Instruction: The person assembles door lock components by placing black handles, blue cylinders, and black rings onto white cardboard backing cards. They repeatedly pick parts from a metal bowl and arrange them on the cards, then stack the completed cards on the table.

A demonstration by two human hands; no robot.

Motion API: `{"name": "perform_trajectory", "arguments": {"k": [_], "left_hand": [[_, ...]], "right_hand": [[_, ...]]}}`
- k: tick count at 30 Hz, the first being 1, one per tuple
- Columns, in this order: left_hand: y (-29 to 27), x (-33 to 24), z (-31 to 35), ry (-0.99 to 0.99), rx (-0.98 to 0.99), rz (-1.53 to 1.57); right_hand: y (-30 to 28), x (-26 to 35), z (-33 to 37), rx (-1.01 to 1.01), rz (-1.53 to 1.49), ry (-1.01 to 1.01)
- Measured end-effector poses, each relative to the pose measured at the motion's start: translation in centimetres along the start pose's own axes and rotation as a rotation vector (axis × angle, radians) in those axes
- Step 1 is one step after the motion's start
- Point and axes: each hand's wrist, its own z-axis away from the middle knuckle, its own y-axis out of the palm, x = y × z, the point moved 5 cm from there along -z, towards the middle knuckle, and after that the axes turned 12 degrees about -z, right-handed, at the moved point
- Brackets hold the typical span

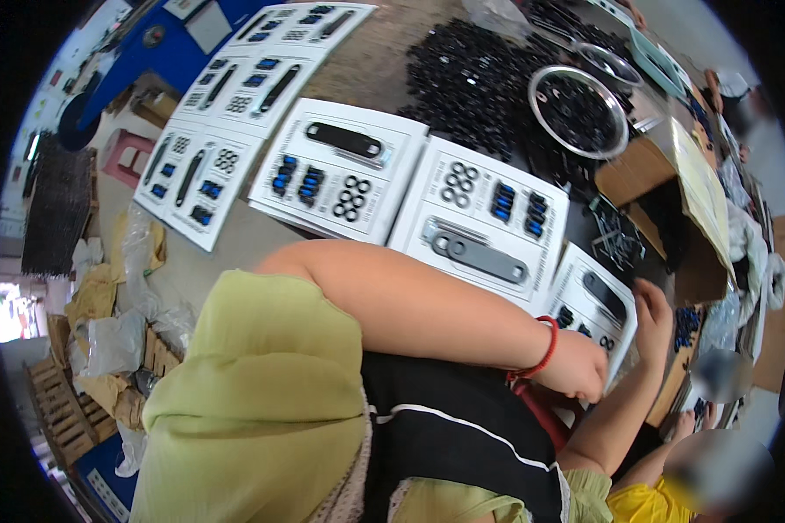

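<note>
Left hand (pixel 576 364) curled over lower part of white parts card (pixel 580 301); right hand (pixel 654 315) at card's right edge; cannot tell whether either grips.

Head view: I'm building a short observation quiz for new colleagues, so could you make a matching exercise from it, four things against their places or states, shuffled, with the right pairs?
Things
1. Red bracelet
2. Nearer metal bowl
3. Right hand
4. Cardboard box

Places or states
A. At the right side of the rightmost white card
B. Brown and open
C. On the wrist of the left hand
D. Holding small black parts

Right pairs: 1-C, 2-D, 3-A, 4-B
</note>
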Motion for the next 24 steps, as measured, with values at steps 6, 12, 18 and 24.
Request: {"name": "perform_trajectory", "arguments": {"k": [6,12,18,24], "left_hand": [[-5.0,-4.8,9.0,0.186,0.027,-0.146],[-8.1,-1.5,17.5,0.169,-0.159,-0.139],[-9.0,3.2,24.3,0.093,-0.348,0.004],[-9.8,5.7,26.9,0.049,-0.506,0.047]], "right_hand": [[2.4,3.7,3.4,-0.080,-0.118,0.005],[5.8,5.1,4.7,-0.126,-0.187,-0.062],[10.0,8.6,3.4,-0.130,-0.216,-0.126],[13.4,14.0,1.5,-0.066,-0.152,-0.210]]}}
